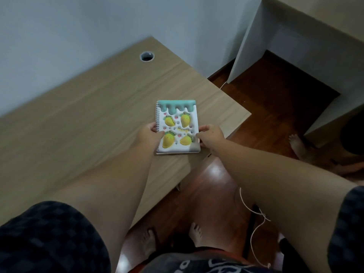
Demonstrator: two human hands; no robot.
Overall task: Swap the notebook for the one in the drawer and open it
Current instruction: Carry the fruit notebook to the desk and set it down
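A small spiral notebook [178, 123] with a white cover, yellow mangoes and a teal drip band lies closed near the right end of the wooden desk [82, 119]. My left hand [150, 133] grips its spiral-bound left edge, thumb on the cover. My right hand [209, 136] pinches the right edge of the cover near its lower corner. No drawer or second notebook shows in this view.
A round cable hole [147, 56] sits at the desk's far edge by the wall. A white desk [295, 46] stands to the right over dark wood floor [275, 107]. A thin white cord [254, 215] trails on the floor; another person's feet [299, 146] are at right.
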